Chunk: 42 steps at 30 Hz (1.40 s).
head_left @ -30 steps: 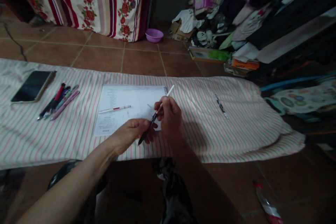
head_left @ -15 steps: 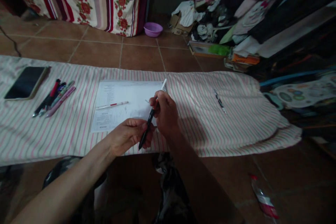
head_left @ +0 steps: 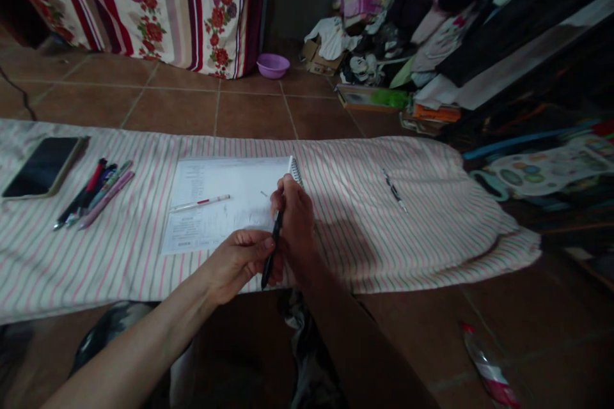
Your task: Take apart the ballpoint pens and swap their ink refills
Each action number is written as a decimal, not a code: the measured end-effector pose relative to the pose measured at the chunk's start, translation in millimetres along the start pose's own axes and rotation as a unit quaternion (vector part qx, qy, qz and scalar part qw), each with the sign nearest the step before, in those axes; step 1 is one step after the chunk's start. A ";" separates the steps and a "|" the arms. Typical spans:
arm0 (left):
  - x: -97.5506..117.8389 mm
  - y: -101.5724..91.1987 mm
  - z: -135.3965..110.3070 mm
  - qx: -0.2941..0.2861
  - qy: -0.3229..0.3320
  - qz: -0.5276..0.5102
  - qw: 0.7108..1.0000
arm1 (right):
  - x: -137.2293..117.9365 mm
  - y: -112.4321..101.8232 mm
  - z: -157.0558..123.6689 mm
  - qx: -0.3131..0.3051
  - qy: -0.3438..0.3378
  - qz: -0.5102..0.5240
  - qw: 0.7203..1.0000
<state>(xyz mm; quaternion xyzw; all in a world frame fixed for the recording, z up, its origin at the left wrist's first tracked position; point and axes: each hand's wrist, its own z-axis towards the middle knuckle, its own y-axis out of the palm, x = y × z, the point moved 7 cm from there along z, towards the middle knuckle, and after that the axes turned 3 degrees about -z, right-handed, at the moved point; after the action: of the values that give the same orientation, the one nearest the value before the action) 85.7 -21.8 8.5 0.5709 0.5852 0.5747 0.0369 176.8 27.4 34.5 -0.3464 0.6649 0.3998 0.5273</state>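
Note:
Both hands meet over the near edge of a striped cloth [head_left: 422, 230] on the tiled floor. My left hand [head_left: 237, 262] pinches the lower part of a black pen [head_left: 270, 257]. My right hand [head_left: 295, 227] is closed around the pen's upper end, covering it. Just beyond the hands lies a spiral notebook [head_left: 220, 201] open to a white page, with a white-and-red pen [head_left: 199, 203] resting on it.
A dark phone [head_left: 43, 166] and a bunch of coloured pens [head_left: 93, 195] lie on the cloth at left; another pen [head_left: 394, 190] lies at right. A purple bowl [head_left: 272, 66], a floral bedsheet and piled clothes stand beyond. A wrapper [head_left: 487, 367] lies on the floor at lower right.
The white part that stuck out above my right hand has slid down out of sight into the black pen, and the pen now stands steeper. Both hands stay on it.

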 end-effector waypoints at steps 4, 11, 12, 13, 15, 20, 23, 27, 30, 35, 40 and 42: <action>-0.4 0.4 -0.7 0.007 0.004 0.018 1.000 | -1.0 -2.3 2.1 0.011 -0.033 -0.018 0.999; 7.6 -2.5 -3.6 0.067 0.034 0.157 0.985 | -9.4 -2.9 -0.9 0.029 -0.110 -0.100 0.988; 8.1 -4.1 -3.7 0.080 0.040 0.185 0.979 | -9.3 -2.6 -1.0 0.033 -0.118 -0.111 0.986; 8.8 -6.1 -3.7 0.095 0.049 0.215 0.971 | -8.8 -2.2 -0.8 0.038 -0.123 -0.118 0.985; 10.2 -11.0 -3.7 0.128 0.071 0.281 0.948 | -6.5 -1.6 0.4 0.049 -0.128 -0.123 0.983; 15.5 -18.4 -2.6 0.151 0.094 0.313 0.933 | -3.5 -0.1 3.9 0.054 -0.135 -0.128 0.981; 11.7 -13.2 -0.7 0.047 0.019 0.227 0.973 | 0.2 -2.7 5.3 0.057 -0.102 -0.124 0.985; 9.1 -13.8 -4.2 -0.015 -0.055 0.134 0.989 | 3.7 -3.8 5.5 0.054 -0.070 -0.079 0.993; 6.6 -16.0 -4.0 -0.024 -0.061 0.111 0.992 | 4.1 -1.4 4.9 0.049 -0.056 -0.067 0.995; 3.3 -12.6 -2.3 -0.024 -0.036 0.104 0.994 | 0.5 0.2 2.1 0.041 -0.064 -0.065 0.995; 1.8 -9.4 -1.7 0.024 0.014 0.079 0.996 | 5.1 -2.3 2.2 0.021 -0.044 -0.049 0.998; 2.7 -9.6 -1.5 0.044 0.042 0.083 0.995 | 4.9 -3.9 2.1 0.021 -0.038 -0.040 0.998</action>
<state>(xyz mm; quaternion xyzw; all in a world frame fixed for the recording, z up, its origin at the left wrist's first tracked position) 77.7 -17.9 3.7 0.5942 0.5610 0.5731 -0.0606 180.1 27.4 28.8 -0.3462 0.6382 0.3774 0.5748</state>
